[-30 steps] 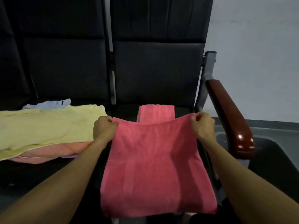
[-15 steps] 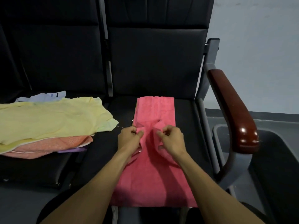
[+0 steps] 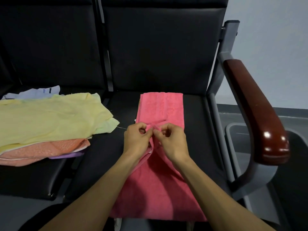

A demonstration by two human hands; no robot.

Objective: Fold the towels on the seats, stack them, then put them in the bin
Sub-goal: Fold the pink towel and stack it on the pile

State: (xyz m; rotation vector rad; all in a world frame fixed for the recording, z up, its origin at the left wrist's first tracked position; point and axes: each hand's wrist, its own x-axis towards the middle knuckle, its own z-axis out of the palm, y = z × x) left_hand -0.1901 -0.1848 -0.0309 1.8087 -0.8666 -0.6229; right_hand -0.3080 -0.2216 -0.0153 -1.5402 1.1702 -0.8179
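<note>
Between your hands, left hand (image 3: 136, 139) and right hand (image 3: 171, 140) pinch the pink towel (image 3: 160, 184) corners together: fold underway. Next, likely lay it flat, edges aligned.

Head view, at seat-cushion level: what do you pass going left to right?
Yellow towel on its pile → left hand → right hand, both pinching the pink towel → wooden armrest → grey bin.

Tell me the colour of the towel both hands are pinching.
Pink; the towel shows clearly in the head view.
</note>
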